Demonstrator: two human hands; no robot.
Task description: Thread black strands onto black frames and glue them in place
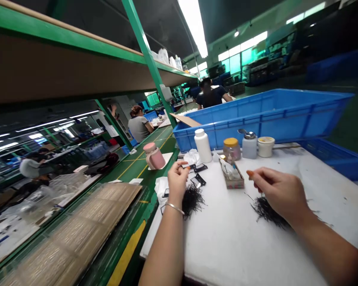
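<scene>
My left hand [178,179] is closed in a pinch above the left side of the white tabletop [220,246]. Whatever sits between its fingertips is too small to name. Just beyond it lie small black pieces with white patches [198,180]. A pile of thin black strips [193,201] spreads beside my left wrist, partly hidden by it. On the right, my right hand [279,192] has thumb and forefinger pressed together, and I cannot make out anything in them. Beneath that hand is a second pile of thin black strips [267,210], partly covered by the hand and wrist.
A small box of odds and ends [235,183] stands between the hands. Behind it are a white bottle [203,146], a yellow-lidded jar [231,149], a grey container [250,146] and a large blue crate [286,123]. Left runs a green conveyor [128,161] with a pink jug [155,157].
</scene>
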